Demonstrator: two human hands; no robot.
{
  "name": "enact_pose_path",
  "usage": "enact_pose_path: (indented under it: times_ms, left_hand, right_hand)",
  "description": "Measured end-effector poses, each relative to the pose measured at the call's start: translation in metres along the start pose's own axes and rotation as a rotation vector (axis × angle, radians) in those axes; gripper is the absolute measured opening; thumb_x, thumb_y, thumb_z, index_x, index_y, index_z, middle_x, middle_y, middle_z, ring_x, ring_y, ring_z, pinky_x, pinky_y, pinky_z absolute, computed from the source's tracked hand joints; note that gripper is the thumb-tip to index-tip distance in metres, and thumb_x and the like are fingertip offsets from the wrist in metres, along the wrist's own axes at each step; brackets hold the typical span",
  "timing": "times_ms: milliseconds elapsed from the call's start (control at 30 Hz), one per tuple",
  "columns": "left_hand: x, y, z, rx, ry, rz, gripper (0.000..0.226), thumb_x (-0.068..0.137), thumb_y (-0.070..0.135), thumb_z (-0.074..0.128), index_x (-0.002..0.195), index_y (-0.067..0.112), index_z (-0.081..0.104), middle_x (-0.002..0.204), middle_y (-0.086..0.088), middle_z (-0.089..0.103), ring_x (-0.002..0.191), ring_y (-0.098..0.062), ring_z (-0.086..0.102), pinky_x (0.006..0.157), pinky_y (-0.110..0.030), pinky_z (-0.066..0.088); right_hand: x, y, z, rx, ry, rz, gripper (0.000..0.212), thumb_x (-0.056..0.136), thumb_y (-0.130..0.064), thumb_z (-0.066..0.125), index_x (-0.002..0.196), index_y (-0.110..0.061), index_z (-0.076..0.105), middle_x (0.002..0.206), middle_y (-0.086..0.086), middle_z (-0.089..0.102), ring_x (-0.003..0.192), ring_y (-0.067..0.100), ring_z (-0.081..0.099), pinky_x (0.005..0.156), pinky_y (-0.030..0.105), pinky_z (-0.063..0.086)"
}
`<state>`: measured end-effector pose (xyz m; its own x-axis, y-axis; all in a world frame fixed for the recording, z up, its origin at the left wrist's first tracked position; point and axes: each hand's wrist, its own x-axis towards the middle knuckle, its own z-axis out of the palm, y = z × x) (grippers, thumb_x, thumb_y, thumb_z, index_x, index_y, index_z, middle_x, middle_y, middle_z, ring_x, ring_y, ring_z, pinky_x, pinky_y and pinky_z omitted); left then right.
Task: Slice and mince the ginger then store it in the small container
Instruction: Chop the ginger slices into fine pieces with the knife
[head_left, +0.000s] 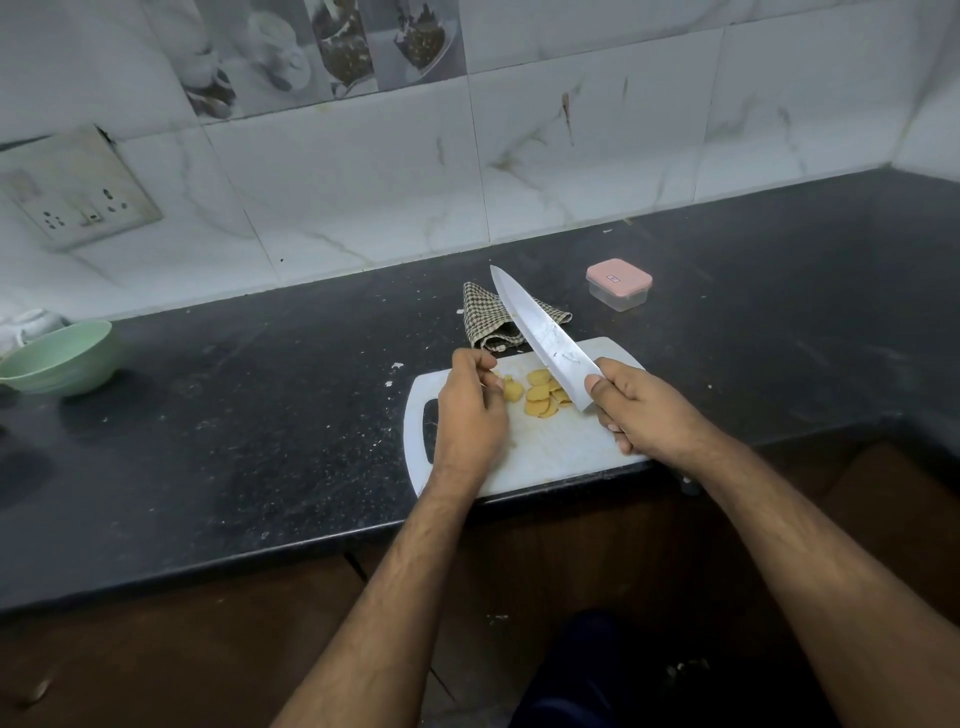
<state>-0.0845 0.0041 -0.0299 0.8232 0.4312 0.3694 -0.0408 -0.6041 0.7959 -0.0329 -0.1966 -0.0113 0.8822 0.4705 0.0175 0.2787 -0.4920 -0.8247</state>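
Note:
Several yellow ginger slices (540, 397) lie on a white cutting board (550, 452) at the counter's front edge. My left hand (470, 410) sits at the left of the slices with fingers curled, pinching a small ginger piece (513, 389). My right hand (639, 408) grips the handle of a large white-bladed knife (540, 332); the blade is raised above the board and points up and to the left. A small clear container with a pink lid (619, 285) stands closed on the counter behind the board, to the right.
A checked cloth (491, 325) lies crumpled just behind the board. A pale green bowl (60, 358) stands at the far left of the black counter (260, 415). A wall socket (78, 200) sits on the tiled wall. Brown cabinet fronts are below the counter edge.

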Motion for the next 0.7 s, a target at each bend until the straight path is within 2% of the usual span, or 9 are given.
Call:
enact_pose_path:
  times_ms: [67, 167, 267, 333, 467, 600, 700]
  left_hand:
    - [0.002, -0.001, 0.0, 0.036, 0.009, -0.041, 0.017, 0.098, 0.011, 0.059, 0.113, 0.019, 0.057, 0.104, 0.004, 0.061, 0.085, -0.007, 0.056, 0.076, -0.023, 0.048]
    - [0.002, 0.001, 0.002, 0.177, -0.073, -0.099, 0.026, 0.094, 0.028, 0.072, 0.116, 0.016, 0.064, 0.115, 0.002, 0.05, 0.093, -0.01, 0.054, 0.086, -0.023, 0.044]
    - [0.003, 0.004, 0.006, 0.227, -0.08, -0.084, 0.027, 0.093, 0.029, 0.074, 0.113, 0.013, 0.066, 0.111, 0.001, 0.052, 0.094, -0.013, 0.058, 0.091, -0.029, 0.051]
    - [0.003, 0.004, 0.006, 0.185, -0.07, -0.084, 0.022, 0.092, 0.025, 0.076, 0.108, 0.016, 0.064, 0.105, 0.002, 0.056, 0.088, -0.013, 0.059, 0.087, -0.031, 0.054]
    - [0.001, 0.003, 0.004, 0.063, -0.067, -0.093, 0.021, 0.09, 0.015, 0.076, 0.095, 0.022, 0.057, 0.086, 0.007, 0.063, 0.067, -0.005, 0.054, 0.068, -0.023, 0.051]
    - [0.0, 0.001, 0.002, -0.031, -0.069, -0.107, 0.02, 0.092, 0.017, 0.073, 0.102, 0.027, 0.058, 0.081, 0.008, 0.061, 0.065, -0.005, 0.054, 0.062, -0.023, 0.048]
    - [0.001, -0.002, -0.007, -0.154, -0.046, -0.138, 0.022, 0.09, 0.026, 0.072, 0.107, 0.037, 0.064, 0.083, 0.001, 0.065, 0.071, -0.015, 0.063, 0.068, -0.031, 0.053]
  right_hand:
    - [-0.001, 0.0, 0.0, -0.013, 0.005, -0.005, 0.022, 0.106, -0.043, 0.038, 0.099, -0.036, 0.057, 0.07, -0.003, 0.059, 0.055, 0.01, 0.055, 0.066, 0.037, 0.055]
    - [-0.001, -0.002, 0.001, -0.022, 0.013, -0.009, 0.023, 0.106, -0.043, 0.037, 0.096, -0.034, 0.056, 0.07, -0.004, 0.059, 0.054, 0.01, 0.055, 0.066, 0.036, 0.055]
    - [-0.001, -0.002, 0.001, -0.032, 0.014, 0.001, 0.023, 0.106, -0.043, 0.038, 0.1, -0.033, 0.057, 0.07, -0.004, 0.059, 0.054, 0.009, 0.055, 0.065, 0.034, 0.054]
    - [-0.001, -0.002, 0.0, -0.03, 0.013, 0.0, 0.022, 0.106, -0.043, 0.038, 0.101, -0.033, 0.057, 0.07, -0.004, 0.059, 0.054, 0.009, 0.055, 0.065, 0.034, 0.055]
    - [-0.001, -0.001, 0.0, -0.026, 0.018, 0.002, 0.021, 0.106, -0.043, 0.038, 0.101, -0.035, 0.057, 0.07, -0.004, 0.058, 0.054, 0.009, 0.054, 0.062, 0.031, 0.053]
    - [-0.001, -0.001, 0.001, -0.027, 0.021, 0.001, 0.02, 0.106, -0.042, 0.038, 0.099, -0.036, 0.056, 0.069, -0.004, 0.058, 0.054, 0.009, 0.054, 0.062, 0.031, 0.052]
    - [-0.001, -0.001, 0.002, -0.024, 0.021, 0.007, 0.02, 0.106, -0.043, 0.038, 0.103, -0.036, 0.057, 0.07, -0.004, 0.059, 0.055, 0.009, 0.055, 0.063, 0.031, 0.053]
